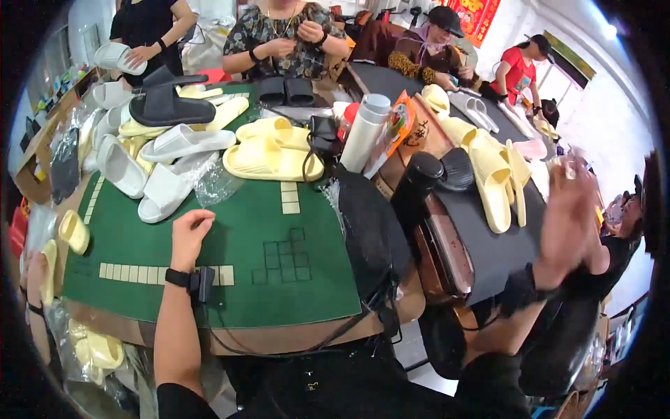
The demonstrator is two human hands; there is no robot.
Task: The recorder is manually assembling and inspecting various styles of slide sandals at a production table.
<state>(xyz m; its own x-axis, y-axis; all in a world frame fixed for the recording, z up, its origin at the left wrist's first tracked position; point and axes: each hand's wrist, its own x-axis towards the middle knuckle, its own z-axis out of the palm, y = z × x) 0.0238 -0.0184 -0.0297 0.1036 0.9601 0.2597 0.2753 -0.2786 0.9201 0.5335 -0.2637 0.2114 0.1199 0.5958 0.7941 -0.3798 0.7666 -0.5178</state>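
Note:
My left hand (190, 236) is above the green table mat (244, 230), its fingers curled together with nothing visible in them. Just beyond it lie a light grey slide sandal (167, 195) and a crumpled clear plastic bag (218, 180). More grey slides, a black slide (171, 105) and a pair of pale yellow slides (276, 157) are heaped at the back of the mat. My right hand (569, 216) is raised at the far right, beside the dark table. Motion smears its fingers, so its grip is unclear. Yellow slides (490, 181) lie to its left.
Between the tables stand a white bottle (365, 133), a black bottle (417, 185) and a brown case (447, 251). A black bag (370, 237) borders the mat, and a cable (279, 355) runs along the near edge. Several people work around the tables; one (143, 35) holds a grey slide.

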